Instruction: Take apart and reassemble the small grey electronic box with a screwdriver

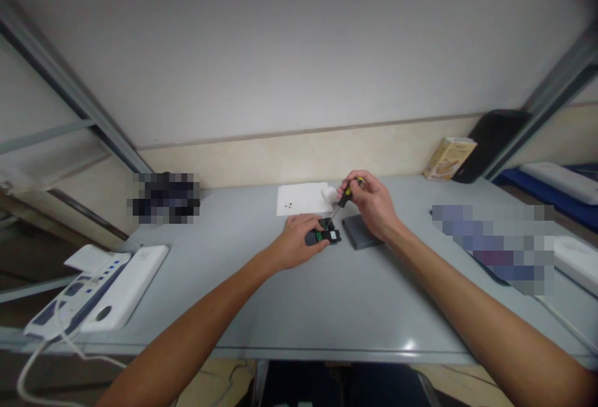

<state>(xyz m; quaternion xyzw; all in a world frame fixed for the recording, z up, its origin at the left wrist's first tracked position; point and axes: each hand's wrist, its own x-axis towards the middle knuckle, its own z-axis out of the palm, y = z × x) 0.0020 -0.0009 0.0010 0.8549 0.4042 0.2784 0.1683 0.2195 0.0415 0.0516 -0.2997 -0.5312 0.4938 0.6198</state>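
My left hand [301, 242] grips a small black electronic device [332, 236] with green circuit board showing, holding it down on the grey table [261, 307]. In my right hand [371, 201] is a screwdriver [346, 196] with a black and yellow handle, tilted so that its shaft points down at the device. The tip meets the device near the green board; exact contact is too small to tell. A dark grey flat box [359, 234] lies under and beside my right wrist. Behind the device, a white sheet of paper [301, 196] carries several tiny dark bits, perhaps screws.
A small white object [329, 194] rests at the paper's right edge. On the left are a power strip [88, 292] with cables and a white slab-shaped device [133, 288]. At the back right, a yellow carton [449, 159] leans by a black case [490, 142]. Blurred-out items lie on both sides.
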